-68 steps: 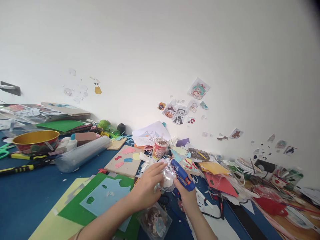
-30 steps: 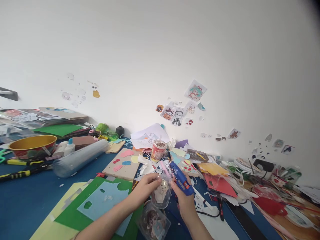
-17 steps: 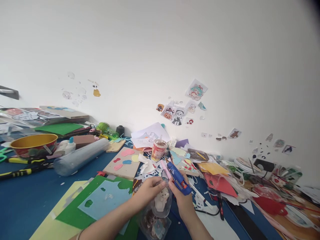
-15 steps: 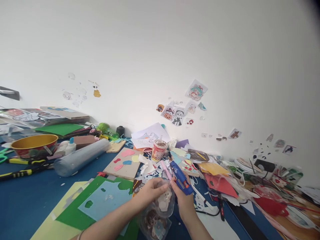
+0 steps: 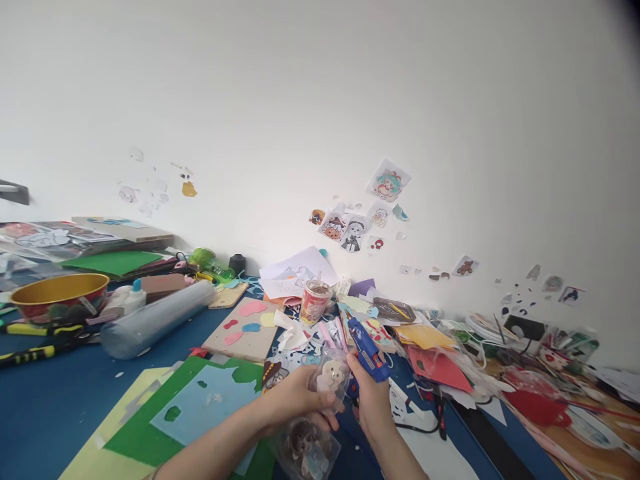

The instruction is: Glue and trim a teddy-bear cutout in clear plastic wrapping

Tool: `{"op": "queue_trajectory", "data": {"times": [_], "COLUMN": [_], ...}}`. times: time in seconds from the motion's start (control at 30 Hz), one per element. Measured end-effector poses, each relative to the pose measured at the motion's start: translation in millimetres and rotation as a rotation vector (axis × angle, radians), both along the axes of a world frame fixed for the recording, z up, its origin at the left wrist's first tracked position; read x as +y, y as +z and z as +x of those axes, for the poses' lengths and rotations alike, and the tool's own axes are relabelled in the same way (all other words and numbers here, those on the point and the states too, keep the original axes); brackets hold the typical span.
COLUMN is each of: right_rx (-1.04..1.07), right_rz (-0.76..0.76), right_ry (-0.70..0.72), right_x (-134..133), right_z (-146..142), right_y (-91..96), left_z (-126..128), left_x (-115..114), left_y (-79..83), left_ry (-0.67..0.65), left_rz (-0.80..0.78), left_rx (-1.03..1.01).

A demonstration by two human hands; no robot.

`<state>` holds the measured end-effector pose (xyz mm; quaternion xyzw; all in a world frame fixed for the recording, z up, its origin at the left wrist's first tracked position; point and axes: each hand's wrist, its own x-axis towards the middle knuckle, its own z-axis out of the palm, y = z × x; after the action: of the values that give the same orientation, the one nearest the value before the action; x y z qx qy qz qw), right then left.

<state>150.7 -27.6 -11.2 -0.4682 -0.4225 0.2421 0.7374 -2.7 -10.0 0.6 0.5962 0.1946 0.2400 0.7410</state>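
Observation:
My left hand (image 5: 303, 393) grips a small clear plastic case (image 5: 333, 379) with a pale cartoon figure inside. Below that hand is a second clear case (image 5: 306, 448) holding a brown-haired cartoon figure; whether the two are joined I cannot tell. My right hand (image 5: 371, 393) is closed round a blue hot glue gun (image 5: 367, 348), its nozzle pointing up and away toward the wall. Pink sticks (image 5: 334, 332) lie just beyond the clear case. To the left, a light blue felt sheet (image 5: 207, 403) with cut-out holes rests on a green sheet (image 5: 131, 433).
A cup (image 5: 315, 301) stands behind my hands among paper scraps. Left are a board with felt shapes (image 5: 245, 350), a clear plastic roll (image 5: 160, 320), a gold-lined bowl (image 5: 60, 293) and yellow-black pliers (image 5: 37, 350). Red sheets (image 5: 435, 367) and a dark cutter (image 5: 441, 417) lie right.
My left hand has tilted the upper clear case up, so its figure faces me more. The glue gun has shifted slightly right. The whole view has turned a little.

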Motion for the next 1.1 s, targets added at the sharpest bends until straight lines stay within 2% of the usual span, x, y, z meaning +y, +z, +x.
{"op": "queue_trajectory", "data": {"times": [0.17,0.23,0.33,0.43,0.5,0.57,0.7,0.77,0.83,0.9,0.97,1.03,1.1], "right_rx": [0.009,-0.001,0.027,0.083,0.094,0.091,0.077,0.098,0.12,0.129,0.144,0.164,0.166], "right_rz": [0.009,0.03,0.059,0.065,0.066,0.056,0.013,0.009,0.007,0.003,0.005,0.012,0.018], "right_ry": [0.074,0.091,0.08,0.091,0.14,0.181,0.191,0.186,0.174,0.16,0.156,0.165,0.178], "right_x": [1,1,2,4,5,5,4,4,4,6,8,10,11], "right_z": [0,1,4,5,5,4,3,4,6,9,11,12,12], "right_y": [0.3,1.4,3.3,3.1,1.9,0.5,0.2,1.7,3.3,3.9,3.1,1.3,-0.9], "left_z": [-3,-3,-3,-2,-2,-2,-7,-10,-11,-11,-11,-12,-13], "left_x": [-7,-8,-2,6,9,9,7,9,14,19,23,24,23], "left_y": [6.8,7.7,7.1,5.1,3.4,1.7,1.6,4.2,8.2,12.6,16.6,19.3,20.6], "left_ry": [-0.013,0.024,0.192,0.479,0.641,0.732,0.774,0.779,0.727,0.592,0.457,0.383,0.329], "left_rz": [-0.036,0.014,0.3,0.675,0.833,0.935,1.098,0.98,0.643,0.27,0.014,-0.122,-0.183], "left_rx": [-0.096,-0.093,0.042,0.203,0.262,0.285,0.327,0.307,0.211,0.013,-0.213,-0.37,-0.424]}}
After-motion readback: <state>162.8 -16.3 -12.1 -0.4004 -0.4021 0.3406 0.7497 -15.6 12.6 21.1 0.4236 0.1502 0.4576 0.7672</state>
